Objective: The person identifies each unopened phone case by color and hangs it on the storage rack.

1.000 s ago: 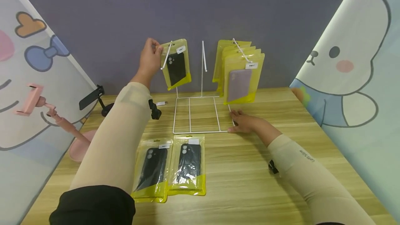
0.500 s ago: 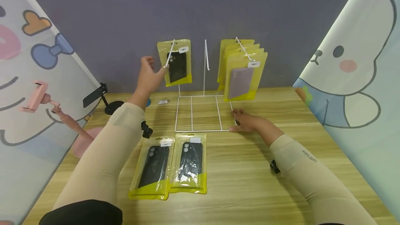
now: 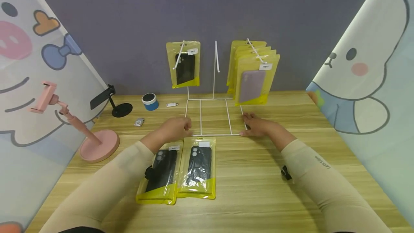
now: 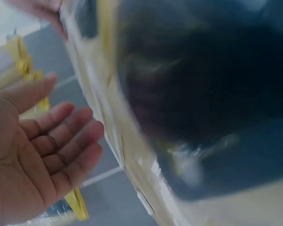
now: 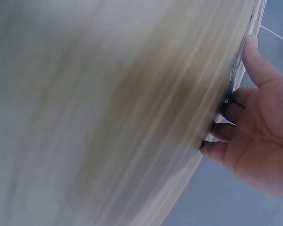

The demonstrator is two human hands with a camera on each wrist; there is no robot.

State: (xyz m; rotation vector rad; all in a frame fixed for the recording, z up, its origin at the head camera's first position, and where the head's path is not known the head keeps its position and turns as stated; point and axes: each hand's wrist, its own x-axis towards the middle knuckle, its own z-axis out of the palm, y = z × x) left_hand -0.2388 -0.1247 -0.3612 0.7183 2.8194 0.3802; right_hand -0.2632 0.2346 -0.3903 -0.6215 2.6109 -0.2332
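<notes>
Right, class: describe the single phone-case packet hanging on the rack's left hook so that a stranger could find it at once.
Start at the white wire rack standing at the back of the wooden table before the grey wall. Of its three hooks, take the left one: a lone yellow packet with a black case hangs there. The middle hook is bare, and the right hook carries a stack of packets fronted by a lilac case.

A staged phone-accessory shop display: yellow packaged phone cases [image 3: 253,71] hang on a white wire rack [image 3: 215,92] on a wooden table [image 3: 252,197], between cartoon-printed backdrop panels [image 3: 365,71].
</notes>
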